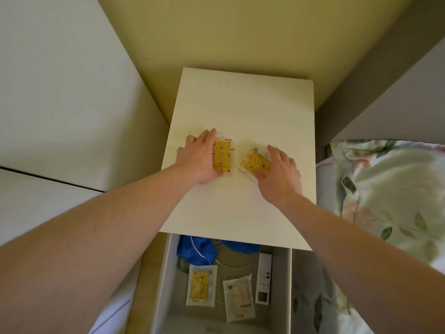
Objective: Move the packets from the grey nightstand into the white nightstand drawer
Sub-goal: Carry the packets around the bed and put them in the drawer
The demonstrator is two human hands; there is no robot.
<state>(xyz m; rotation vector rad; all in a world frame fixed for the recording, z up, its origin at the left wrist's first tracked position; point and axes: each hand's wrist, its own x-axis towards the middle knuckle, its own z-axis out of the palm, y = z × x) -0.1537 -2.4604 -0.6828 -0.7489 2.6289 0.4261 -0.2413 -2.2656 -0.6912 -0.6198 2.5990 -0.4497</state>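
Observation:
Two yellow patterned packets in clear wrappers lie on the white nightstand top point(240, 104). My left hand point(196, 160) grips the left packet point(222, 156) between fingers and thumb. My right hand point(281, 174) grips the right packet point(255, 161), which lies slanted, in the same way. Both packets still touch the top. Below the top, the nightstand drawer point(286, 285) stands pulled out. A third yellow packet point(199, 284) lies inside it at the left.
The drawer also holds a pale flat packet point(238, 297), a white remote point(263, 278), a thin white cable and blue cloth point(195, 249) at the back. Floral bedding point(385, 189) lies at the right. White cabinet panels point(60, 92) stand at the left.

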